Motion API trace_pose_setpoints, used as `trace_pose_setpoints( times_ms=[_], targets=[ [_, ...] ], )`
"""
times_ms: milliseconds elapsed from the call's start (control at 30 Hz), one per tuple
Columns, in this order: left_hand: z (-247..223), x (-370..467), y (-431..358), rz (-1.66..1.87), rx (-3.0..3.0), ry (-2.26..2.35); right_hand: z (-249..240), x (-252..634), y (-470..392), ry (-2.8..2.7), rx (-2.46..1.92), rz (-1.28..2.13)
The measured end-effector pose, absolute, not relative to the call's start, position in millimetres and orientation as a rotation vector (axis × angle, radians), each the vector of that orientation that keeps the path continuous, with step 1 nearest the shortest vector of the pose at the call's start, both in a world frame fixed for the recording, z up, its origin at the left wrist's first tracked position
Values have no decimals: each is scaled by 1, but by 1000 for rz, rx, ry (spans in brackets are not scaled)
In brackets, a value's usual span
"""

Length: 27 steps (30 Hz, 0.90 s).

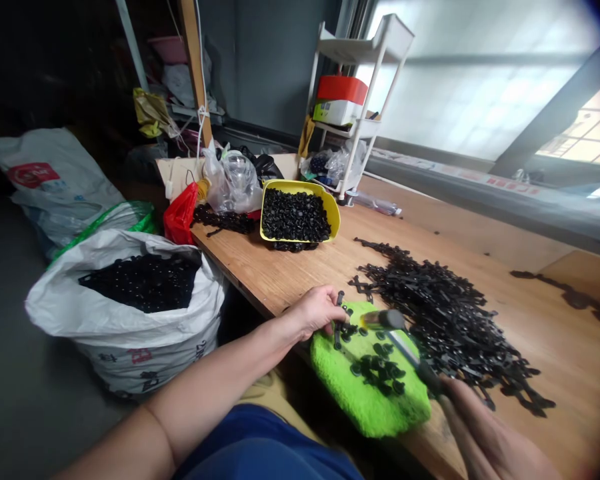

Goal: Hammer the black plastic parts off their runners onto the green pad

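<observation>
My right hand (pixel 485 427) is wrapped round the handle of a hammer (pixel 400 340), whose head hangs over a bright green fluffy cloth (pixel 375 413). At the cloth's far left corner, the fingers of my left hand (pixel 323 312) pinch a black plastic strip (pixel 338 333) with small round parts beside it. Several loose black round caps (pixel 380 370) lie in a cluster on the cloth, below the hammer head. Whether the hammer touches anything is unclear; it is slightly blurred. To the right of the cloth spreads a large pile of black plastic strips (pixel 445 313).
Beyond my hands a yellow tray (pixel 334 217) full of black caps stands on the wooden table (pixel 260 267). On the floor at left sits a white sack (pixel 55 313) of black parts. A white shelf rack (pixel 353 157), a red bag (pixel 180 215) and clear plastic bags (pixel 235 180) are at the back.
</observation>
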<state>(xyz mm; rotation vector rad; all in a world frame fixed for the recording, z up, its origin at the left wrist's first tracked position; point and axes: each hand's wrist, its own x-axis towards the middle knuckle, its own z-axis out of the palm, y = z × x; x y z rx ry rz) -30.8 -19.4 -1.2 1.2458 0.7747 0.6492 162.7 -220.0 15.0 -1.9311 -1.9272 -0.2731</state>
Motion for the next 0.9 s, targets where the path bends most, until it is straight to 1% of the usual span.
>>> trace_pose_setpoints(
  times_ms=[67,133,200,300,467,567,667,767,900],
  targets=[
    [-2,-30,-19,652,1259,766,12,167,-220,-1932,-1886,-285],
    [-1,-29,-20,656,1275,779,9,172,-220,-2073,-1866,-288],
    [1,-28,-21,664,1286,790,6,175,-220,-2150,-1892,-363],
    [3,-28,-24,674,1286,759,6,174,-221,-2065,-1903,-440],
    [3,-29,-24,684,1282,740,10,165,-220,-2182,-1880,-499],
    [2,-29,-23,686,1287,720,13,162,-218,-2055,-1884,-455],
    [3,-30,-23,681,1297,741,20,156,-216,-2168,-1880,-442],
    [4,-29,-24,689,1270,737,29,146,-213,-2106,-1865,-466],
    [4,-29,-24,731,1236,710,33,135,-211,-2115,-2001,-259]
  ],
)
